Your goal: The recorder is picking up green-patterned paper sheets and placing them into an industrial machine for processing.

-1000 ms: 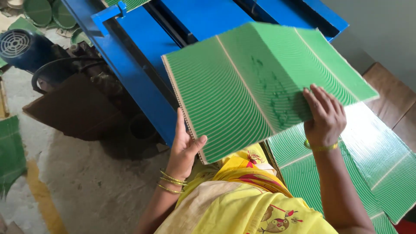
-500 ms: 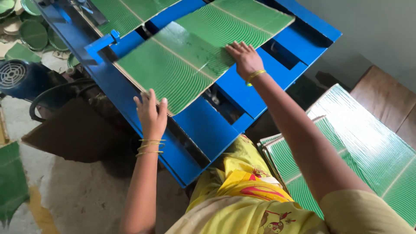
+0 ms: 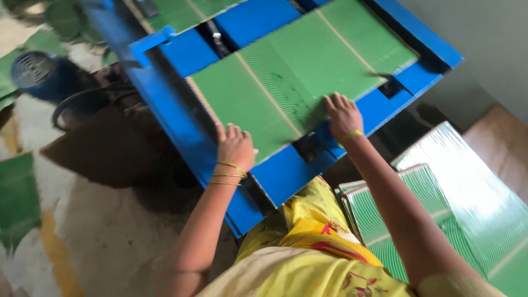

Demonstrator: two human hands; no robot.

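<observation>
A green ribbed sheet (image 3: 297, 71) with pale fold lines lies flat on the blue metal machine frame (image 3: 181, 49). My left hand (image 3: 235, 146) rests at the sheet's near left edge, fingers curled over it. My right hand (image 3: 343, 114) presses flat on the sheet's near right edge, fingers spread. Both wrists wear thin yellow bangles.
A stack of matching green sheets (image 3: 440, 220) lies at my right, beside a brown wooden surface (image 3: 500, 143). A blue motor with a round grille (image 3: 36, 74) sits at the left, with green scraps (image 3: 19, 198) on the dusty floor. A grey wall (image 3: 484, 38) stands behind.
The sheet, held up in the air a second ago, now lies on the blue frame. Both hands have slid it further in and my view has moved closer.
</observation>
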